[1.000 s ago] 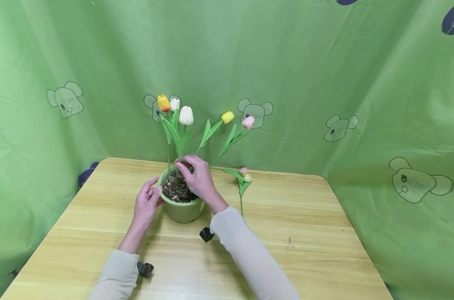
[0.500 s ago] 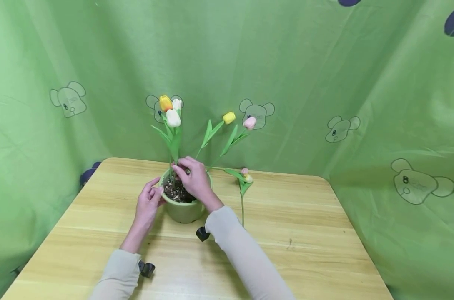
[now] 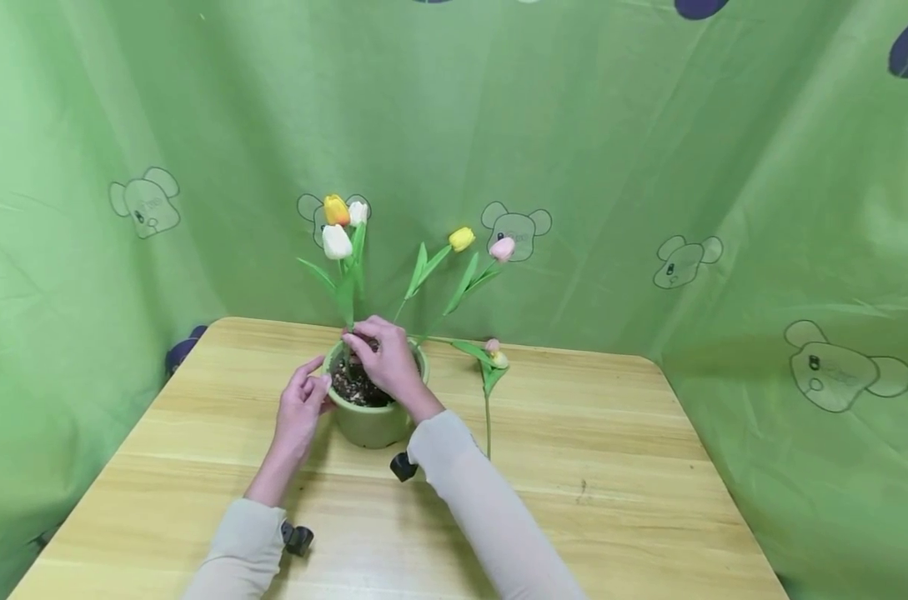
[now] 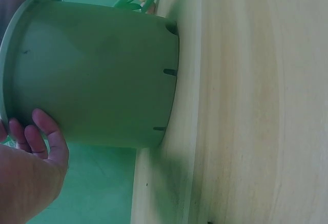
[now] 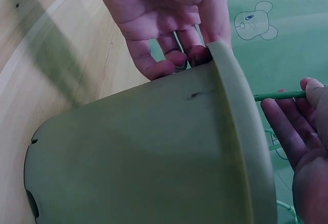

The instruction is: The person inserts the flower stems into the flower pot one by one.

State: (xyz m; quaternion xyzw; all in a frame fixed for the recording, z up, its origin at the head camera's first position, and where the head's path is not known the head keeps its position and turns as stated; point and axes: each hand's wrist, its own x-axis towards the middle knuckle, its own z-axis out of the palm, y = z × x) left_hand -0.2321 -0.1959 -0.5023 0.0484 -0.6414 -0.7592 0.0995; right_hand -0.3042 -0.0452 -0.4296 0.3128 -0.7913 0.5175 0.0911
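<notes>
A green flower pot filled with dark soil stands upright on the table. At its left side, my left hand grips the rim, thumb on top and fingertips against the outer wall in the left wrist view. Above the soil, my right hand pinches the green stem of a white tulip. An orange-yellow tulip and another white tulip rise close behind it. On the right, a yellow tulip and a pink tulip lean outward. My right hand hides part of the soil.
Right of the pot, a pale yellow and pink tulip lies on the wooden table. A green curtain with printed mouse heads surrounds the back and sides. Black wrist cameras sit at both sleeves.
The right hand has moved slightly left with the pinched stem. Its white bloom has swung left, from beside the orange-yellow tulip to below it. The left hand keeps its grip on the pot.
</notes>
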